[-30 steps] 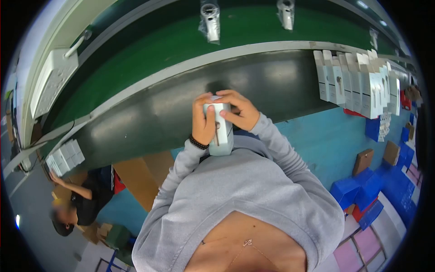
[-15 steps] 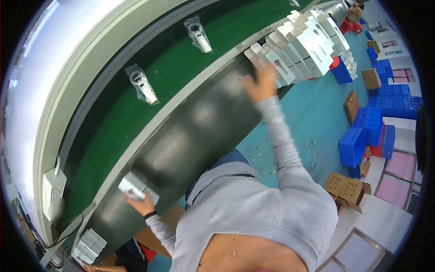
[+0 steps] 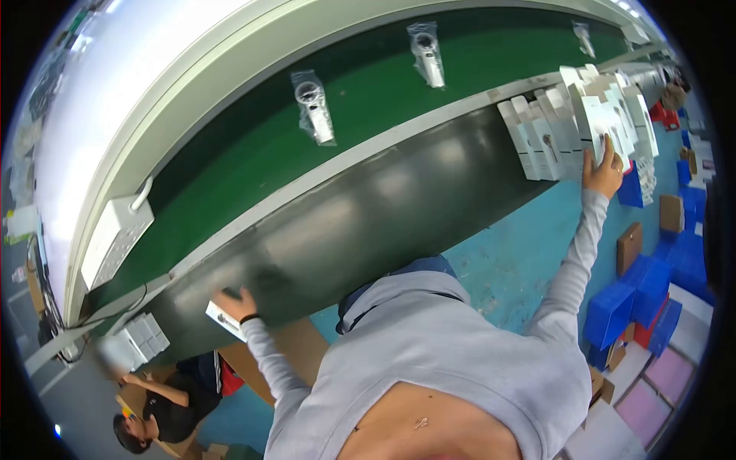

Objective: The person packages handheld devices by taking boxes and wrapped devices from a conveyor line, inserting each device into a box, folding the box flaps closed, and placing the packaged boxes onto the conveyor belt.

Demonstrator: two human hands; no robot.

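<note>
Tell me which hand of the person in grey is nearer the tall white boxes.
Right. The right hand is at the tall white boxes, touching one; the left hand is well away along the dark bench, at another white box.

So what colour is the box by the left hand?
The box by the left hand is mostly white; the head view shows it best.

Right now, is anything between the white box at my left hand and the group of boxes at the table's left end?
Nothing visible: between the white box at your left hand and the group of boxes, only dark tabletop shows.
</note>
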